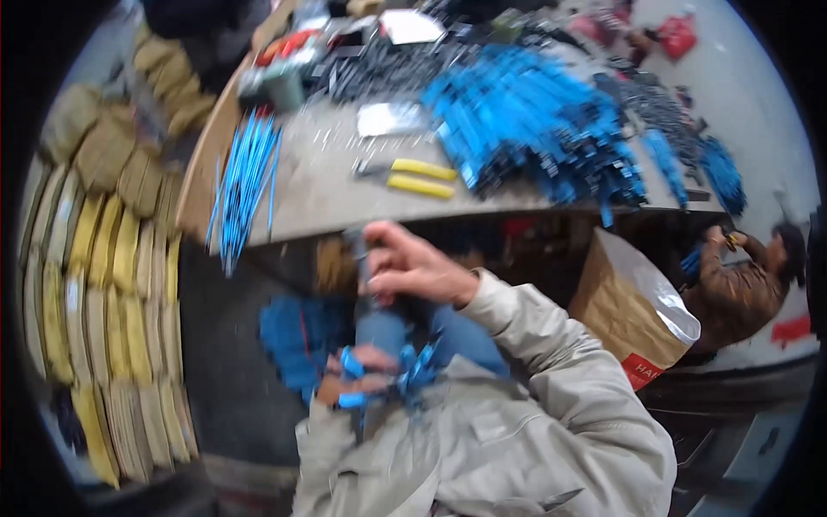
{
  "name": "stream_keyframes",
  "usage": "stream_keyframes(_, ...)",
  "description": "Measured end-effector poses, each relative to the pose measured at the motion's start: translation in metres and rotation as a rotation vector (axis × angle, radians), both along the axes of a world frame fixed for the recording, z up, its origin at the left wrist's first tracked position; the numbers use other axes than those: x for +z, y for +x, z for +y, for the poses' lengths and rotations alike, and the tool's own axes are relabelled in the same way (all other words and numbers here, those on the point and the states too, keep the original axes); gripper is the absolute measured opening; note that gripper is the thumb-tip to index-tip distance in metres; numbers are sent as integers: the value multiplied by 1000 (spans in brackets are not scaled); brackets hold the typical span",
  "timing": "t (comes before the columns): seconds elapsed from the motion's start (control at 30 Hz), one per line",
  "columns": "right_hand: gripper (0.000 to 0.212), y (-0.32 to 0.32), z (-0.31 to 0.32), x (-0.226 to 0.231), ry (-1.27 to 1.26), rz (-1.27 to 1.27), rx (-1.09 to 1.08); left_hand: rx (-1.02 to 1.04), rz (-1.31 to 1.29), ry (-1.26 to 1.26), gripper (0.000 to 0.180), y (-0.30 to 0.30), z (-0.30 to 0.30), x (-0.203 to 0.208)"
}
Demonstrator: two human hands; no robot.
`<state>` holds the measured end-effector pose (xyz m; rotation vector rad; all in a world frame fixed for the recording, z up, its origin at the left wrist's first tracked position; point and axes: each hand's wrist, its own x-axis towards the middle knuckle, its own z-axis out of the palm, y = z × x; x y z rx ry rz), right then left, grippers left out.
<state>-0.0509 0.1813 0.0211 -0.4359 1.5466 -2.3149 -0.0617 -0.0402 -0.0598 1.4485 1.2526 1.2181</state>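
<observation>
My right hand (418,267) is raised below the table's front edge, its fingers closed around a dark grey stick-shaped thing (356,244); blur hides its exact kind. Lower down, close to my lap, my left hand (366,372) is curled among bright blue strips (419,366), with pieces of blue across its fingers. On the table (323,202), beyond my right hand, lie pliers with yellow handles (422,177). A bundle of thin blue strips (247,185) overhangs the table edge at the left. To the right spreads a big heap of blue strips with dark ends (534,129).
A white packet (392,119) and dark grey parts (388,69) lie farther back. An open brown paper bag (633,302) stands right of my arm. Stacked yellow and tan sacks (108,258) line the left. At far right a co-worker (736,289) handles blue strips.
</observation>
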Motion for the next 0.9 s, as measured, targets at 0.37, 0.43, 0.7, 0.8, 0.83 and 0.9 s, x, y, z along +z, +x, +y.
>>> stream_keyframes(0.37, 67, 39, 4, -41, -72, -11, 85, 805, -672, -163, 36, 47, 15, 21)
stream_keyframes(0.43, 65, 38, 8, -51, -71, 16, 116, 794, -692, -147, 36, 50, 13, 21)
stream_keyframes(0.7, 53, 59, 10, -57, -403, -149, -27, 765, -527, -60, 33, 48, 13, 25)
stream_keyframes(0.8, 58, 81, 13, -71, -62, -104, -49, 740, -530, -42, 35, 52, 14, 26)
stream_keyframes(0.83, 58, 86, 11, -69, -62, -107, -53, 725, -531, -29, 35, 53, 15, 27)
stream_keyframes(0.9, 54, 95, 3, -63, 6, -62, -156, 741, -560, -74, 35, 55, 18, 32)
